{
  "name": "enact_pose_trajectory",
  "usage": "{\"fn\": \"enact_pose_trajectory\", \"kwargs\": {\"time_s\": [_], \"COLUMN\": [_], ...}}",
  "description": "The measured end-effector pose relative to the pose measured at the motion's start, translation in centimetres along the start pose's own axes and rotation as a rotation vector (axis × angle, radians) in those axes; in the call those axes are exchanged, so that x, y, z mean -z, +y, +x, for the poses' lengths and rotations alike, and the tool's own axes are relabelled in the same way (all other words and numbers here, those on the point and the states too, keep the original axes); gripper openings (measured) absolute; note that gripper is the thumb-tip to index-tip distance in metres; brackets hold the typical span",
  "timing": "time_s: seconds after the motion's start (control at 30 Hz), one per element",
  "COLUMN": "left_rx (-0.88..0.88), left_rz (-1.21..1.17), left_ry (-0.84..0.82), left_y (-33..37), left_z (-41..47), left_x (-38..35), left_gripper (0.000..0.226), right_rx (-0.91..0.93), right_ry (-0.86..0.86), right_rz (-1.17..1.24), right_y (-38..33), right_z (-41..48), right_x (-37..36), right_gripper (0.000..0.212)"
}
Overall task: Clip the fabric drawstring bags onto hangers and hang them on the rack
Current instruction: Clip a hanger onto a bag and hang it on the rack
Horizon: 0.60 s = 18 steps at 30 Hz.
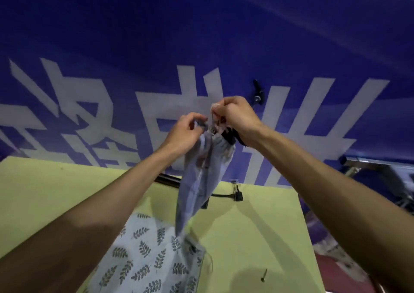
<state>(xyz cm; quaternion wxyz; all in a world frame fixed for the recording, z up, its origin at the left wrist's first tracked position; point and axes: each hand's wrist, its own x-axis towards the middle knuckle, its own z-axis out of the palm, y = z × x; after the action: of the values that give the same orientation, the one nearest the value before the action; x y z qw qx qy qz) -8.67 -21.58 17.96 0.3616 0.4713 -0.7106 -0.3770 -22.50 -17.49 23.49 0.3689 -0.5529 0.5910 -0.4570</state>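
Above the table (pixel 246 236), left hand (pixel 186 133) and right hand (pixel 237 118) pinch a limp blue bag (pixel 201 176).

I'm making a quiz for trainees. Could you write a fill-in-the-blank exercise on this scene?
1. The left hand and right hand hold the plain bag up by its ____.
2. The second bag, printed with ____, lies on the table.
3. The banner behind is ____ with white characters.

Missing words: top; leaves; blue.
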Motion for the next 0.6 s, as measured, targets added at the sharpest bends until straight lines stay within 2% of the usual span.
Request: {"fn": "enact_pose_trajectory", "kwargs": {"time_s": [0.17,0.23,0.27,0.37,0.47,0.6], "left_rx": [-0.118,-0.146,-0.159,-0.214,-0.336,-0.498], "left_rz": [-0.216,-0.219,-0.201,-0.022,0.194,0.371], "left_ry": [-0.204,-0.291,-0.311,-0.291,-0.315,-0.352], "left_y": [5.6,6.9,7.6,8.3,8.9,11.4], "left_z": [-0.9,-1.1,-1.1,-0.6,-0.5,-1.2], "left_x": [-1.4,-2.7,-3.8,-7.4,-10.7,-15.5], "left_gripper": [0.021,0.013,0.017,0.008,0.028,0.031], "right_rx": [0.066,0.071,0.072,0.070,0.043,0.003], "right_ry": [0.127,0.136,0.154,0.184,0.220,0.289], "right_rz": [-0.002,-0.022,-0.045,-0.086,-0.085,-0.015], "right_y": [-3.2,-3.6,-3.7,-3.4,-2.3,-0.2], "right_z": [-0.4,-1.1,-1.7,-3.3,-4.8,-7.7], "right_x": [3.7,4.8,5.8,8.9,12.2,17.6], "right_gripper": [0.022,0.023,0.024,0.026,0.026,0.015]}}
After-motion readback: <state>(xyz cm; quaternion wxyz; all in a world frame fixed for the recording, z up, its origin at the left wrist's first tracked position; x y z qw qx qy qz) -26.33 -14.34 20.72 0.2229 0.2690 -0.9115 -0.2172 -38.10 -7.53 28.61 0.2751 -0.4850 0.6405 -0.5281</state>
